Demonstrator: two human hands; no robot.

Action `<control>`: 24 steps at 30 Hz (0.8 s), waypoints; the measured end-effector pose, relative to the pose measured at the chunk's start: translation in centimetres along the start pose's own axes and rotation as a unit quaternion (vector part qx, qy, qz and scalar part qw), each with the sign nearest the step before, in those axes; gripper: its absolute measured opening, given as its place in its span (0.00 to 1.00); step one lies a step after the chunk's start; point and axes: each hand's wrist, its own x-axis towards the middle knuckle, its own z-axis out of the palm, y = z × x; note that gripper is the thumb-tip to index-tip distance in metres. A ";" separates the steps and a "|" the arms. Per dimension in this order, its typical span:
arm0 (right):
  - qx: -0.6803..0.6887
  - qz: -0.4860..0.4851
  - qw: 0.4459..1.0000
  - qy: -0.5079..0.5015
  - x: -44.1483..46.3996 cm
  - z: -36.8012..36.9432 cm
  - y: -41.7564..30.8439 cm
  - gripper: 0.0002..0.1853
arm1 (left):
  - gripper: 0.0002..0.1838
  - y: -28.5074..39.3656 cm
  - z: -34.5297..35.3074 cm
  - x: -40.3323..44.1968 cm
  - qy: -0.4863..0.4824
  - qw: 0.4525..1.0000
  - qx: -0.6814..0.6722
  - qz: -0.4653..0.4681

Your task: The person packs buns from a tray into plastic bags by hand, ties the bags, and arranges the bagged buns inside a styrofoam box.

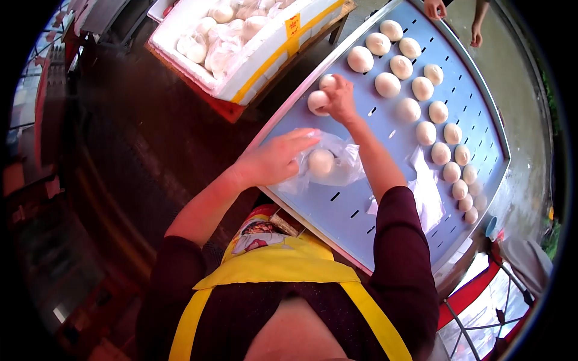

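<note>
My right hand (pixel 340 99) is curled over a pair of smooth white balls, one nearer (pixel 317 103) and one farther (pixel 327 82), by the table's left edge. Their exact kind cannot be told. Closer to my body, a clear plastic bag (pixel 346 157) lies on the blue slotted table (pixel 313 219) with one white ball (pixel 321 162) in it. My left hand (pixel 274 157) grips the left side of this bag, fingers stretched along its mouth. Beneath my right forearm and sleeve, part of the table is hidden.
Several more white balls (pixel 408 110) are spread over the table's far and right parts. White plastic bags (pixel 424 192) lie right of my right arm. Beyond the left edge stands a foam box (pixel 265 72) of bagged balls. Another person's hands (pixel 435 8) show at the far end.
</note>
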 end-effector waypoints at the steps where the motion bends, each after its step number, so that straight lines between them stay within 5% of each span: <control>1: 0.027 0.009 0.999 0.034 -0.5 0.0 0.9 0.31 | 0.37 0.5 -0.4 0.1 -0.006 1.000 0.005 -0.019; 3: 0.398 0.190 0.890 0.112 -2.1 -4.5 1.1 0.33 | 0.38 2.3 -1.9 0.9 -0.011 0.998 0.015 -0.053; 4: 0.706 0.235 0.659 0.112 -3.9 -8.2 -0.1 0.16 | 0.39 2.5 -2.1 1.3 -0.025 0.997 0.031 -0.071; 7: 0.869 0.192 0.450 0.074 -11.1 -15.3 -6.3 0.27 | 0.38 3.1 -2.0 2.1 -0.045 0.995 0.044 -0.082; 11: 0.849 0.192 0.489 -0.049 -19.3 -8.6 -6.8 0.42 | 0.33 1.0 0.6 2.6 0.008 0.997 0.063 0.046; 13: 0.771 0.132 0.620 -0.064 -19.3 -7.7 -7.5 0.43 | 0.31 1.0 1.4 2.6 0.016 0.995 0.071 0.064; 14: 0.669 0.095 0.736 -0.044 -18.5 -8.0 -8.5 0.41 | 0.31 1.7 2.0 2.3 0.005 0.998 0.052 0.034; 17: 0.229 0.051 0.971 0.050 -15.5 -8.7 -11.5 0.35 | 0.29 3.0 1.0 1.9 0.012 0.998 0.067 -0.014; 18: 0.329 0.175 0.926 0.050 -15.1 -7.2 -11.4 0.32 | 0.29 3.1 0.3 1.9 0.026 0.996 0.083 -0.023; 20: 0.223 0.308 0.920 -0.098 -13.7 -7.1 -11.5 0.33 | 0.28 3.1 0.2 1.3 0.013 0.985 0.164 -0.043; 23: 0.104 0.173 0.976 -0.082 -13.2 -8.0 -11.3 0.30 | 0.28 3.5 -2.2 1.5 -0.019 0.958 0.249 -0.140; 24: 0.240 0.147 0.947 -0.156 -13.6 -9.6 -10.6 0.30 | 0.27 3.7 -3.3 1.7 -0.047 0.940 0.279 -0.191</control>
